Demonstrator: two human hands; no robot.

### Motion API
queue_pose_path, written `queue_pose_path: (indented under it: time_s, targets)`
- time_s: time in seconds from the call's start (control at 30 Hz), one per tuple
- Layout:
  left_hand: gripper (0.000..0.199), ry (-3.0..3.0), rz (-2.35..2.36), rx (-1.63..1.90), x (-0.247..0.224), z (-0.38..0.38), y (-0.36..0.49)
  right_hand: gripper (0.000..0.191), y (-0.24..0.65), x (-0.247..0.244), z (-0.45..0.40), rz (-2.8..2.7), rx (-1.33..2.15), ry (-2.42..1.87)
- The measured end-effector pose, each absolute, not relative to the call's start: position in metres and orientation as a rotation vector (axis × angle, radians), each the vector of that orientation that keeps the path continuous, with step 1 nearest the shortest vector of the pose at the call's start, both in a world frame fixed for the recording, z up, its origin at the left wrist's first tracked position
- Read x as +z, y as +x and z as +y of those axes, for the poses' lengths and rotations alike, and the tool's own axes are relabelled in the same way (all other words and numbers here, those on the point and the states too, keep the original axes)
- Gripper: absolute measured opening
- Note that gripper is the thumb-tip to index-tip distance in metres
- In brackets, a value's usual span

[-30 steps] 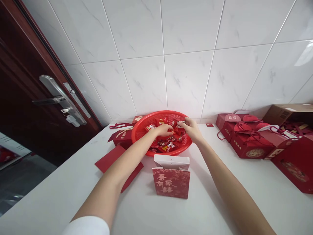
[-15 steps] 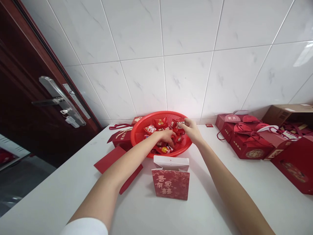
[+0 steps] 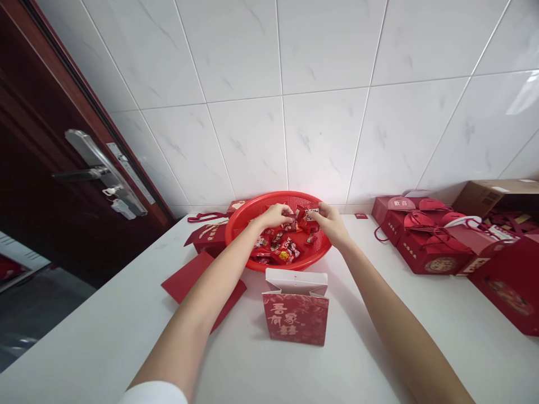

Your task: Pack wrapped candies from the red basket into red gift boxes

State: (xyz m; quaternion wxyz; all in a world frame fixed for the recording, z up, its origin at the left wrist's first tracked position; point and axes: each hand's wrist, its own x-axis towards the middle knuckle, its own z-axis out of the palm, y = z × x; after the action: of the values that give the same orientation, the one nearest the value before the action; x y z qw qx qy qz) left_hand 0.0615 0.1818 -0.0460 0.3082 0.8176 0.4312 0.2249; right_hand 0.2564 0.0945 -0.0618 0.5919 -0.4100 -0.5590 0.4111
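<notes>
A red plastic basket [image 3: 238, 227] with a perforated wall holds several wrapped candies [image 3: 288, 249], mostly red. Over its middle, my left hand [image 3: 275, 215] has its fingertips closed around a small dark-red wrapped candy. My right hand [image 3: 332, 224] is at the basket's right rim, thumb and fingers pinching red wrapped candies [image 3: 310, 211] with white lettering; how many it holds I cannot tell. In front of the basket stands a red gift box [image 3: 295, 320] with pale characters, its white-lined top open.
Flat red card [image 3: 189, 275] lies left of the basket, near a dark-red box [image 3: 210, 238]. Several red gift boxes [image 3: 421, 241] with cords stand at the right, beside a brown cardboard box [image 3: 480, 196]. A tiled wall [image 3: 320, 146] rises behind; a door [image 3: 50, 140] is at left.
My left hand has moved up and back within the basket, uncovering candies at the front, and its fingertips now pinch a candy. My right hand stays nearly in place.
</notes>
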Motion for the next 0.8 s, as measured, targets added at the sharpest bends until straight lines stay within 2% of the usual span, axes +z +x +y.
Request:
queue_pose_path:
  time_s: [0.3,0.5,0.8]
  targets:
    - [0.024,1.958,0.978,0.936,-0.036,0.185,0.063,0.026,0.255,-0.054,0.091,-1.210,1.067,-0.880]
    - [0.028,1.885,0.866,1.018,-0.027,0.172,0.061,0.032,0.259,-0.049,0.094,-1.065,1.153,-0.841]
    - [0.036,1.879,0.830,1.032,-0.026,0.168,0.065,0.028,0.255,-0.052,0.094,-0.951,1.225,-0.820]
